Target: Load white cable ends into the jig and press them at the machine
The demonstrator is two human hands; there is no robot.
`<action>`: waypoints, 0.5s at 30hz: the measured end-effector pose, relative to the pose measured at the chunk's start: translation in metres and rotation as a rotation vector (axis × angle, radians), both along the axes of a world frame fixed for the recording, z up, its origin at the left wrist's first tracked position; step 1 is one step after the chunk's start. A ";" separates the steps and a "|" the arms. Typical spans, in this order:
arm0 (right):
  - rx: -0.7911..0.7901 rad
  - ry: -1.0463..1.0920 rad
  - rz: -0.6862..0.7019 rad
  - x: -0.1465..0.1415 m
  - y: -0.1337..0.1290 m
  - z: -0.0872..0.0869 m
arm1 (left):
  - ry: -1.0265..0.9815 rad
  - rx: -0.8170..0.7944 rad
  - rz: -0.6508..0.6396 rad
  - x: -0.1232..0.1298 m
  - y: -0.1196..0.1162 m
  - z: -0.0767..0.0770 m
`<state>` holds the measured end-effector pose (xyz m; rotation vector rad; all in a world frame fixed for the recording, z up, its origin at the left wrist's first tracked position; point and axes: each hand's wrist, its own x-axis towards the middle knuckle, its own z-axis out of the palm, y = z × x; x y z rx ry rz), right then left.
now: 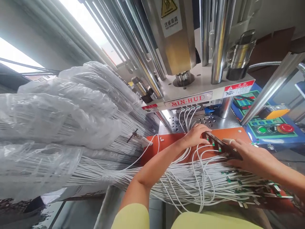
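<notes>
Gripping a dark slotted strip [225, 145], the right hand [254, 158] sits at the strip's right end, thumb on top and fingers wrapped around its near edge. The left hand [194, 136] lies just beside the strip's other end, its fingers close together and stretched toward it; whether they hold anything, the view does not settle.

The strip's long axis slants from far left to near right across an orange mat [228, 135], and most of its length lies closer to the right hand. A row of green-tipped connectors [213, 143] sits along the strip between the two hands. Their white cables [190, 187] appear to spread toward the near side, passing under both forearms and joining a thick bundle that runs left toward plastic-wrapped cable bundles [54, 108].

Beyond the left hand's fingers, more white leads [184, 119] rise to a perforated steel plate [202, 121] beneath the MIN-HUI press head [188, 99], standing between the strip and the plate. Chrome columns [221, 41] stand farther back, and a control panel [269, 127] with a red stop button [285, 128] lies to the right, well apart from both hands.
</notes>
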<state>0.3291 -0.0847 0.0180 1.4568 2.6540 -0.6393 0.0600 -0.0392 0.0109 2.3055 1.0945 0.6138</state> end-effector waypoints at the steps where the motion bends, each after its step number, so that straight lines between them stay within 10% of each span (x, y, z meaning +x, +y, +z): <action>1: -0.016 0.026 -0.033 0.002 0.000 -0.001 | -0.012 -0.002 0.003 0.001 -0.001 0.001; 5: 0.101 0.137 -0.090 -0.011 0.019 0.003 | -0.135 0.002 0.192 -0.005 -0.003 0.008; 11: 0.479 0.136 -0.003 -0.101 0.113 0.014 | -0.728 -0.270 1.115 -0.043 0.011 0.023; 15: 0.482 0.156 -0.035 -0.170 0.170 0.023 | -0.930 -0.605 1.055 -0.041 0.018 0.021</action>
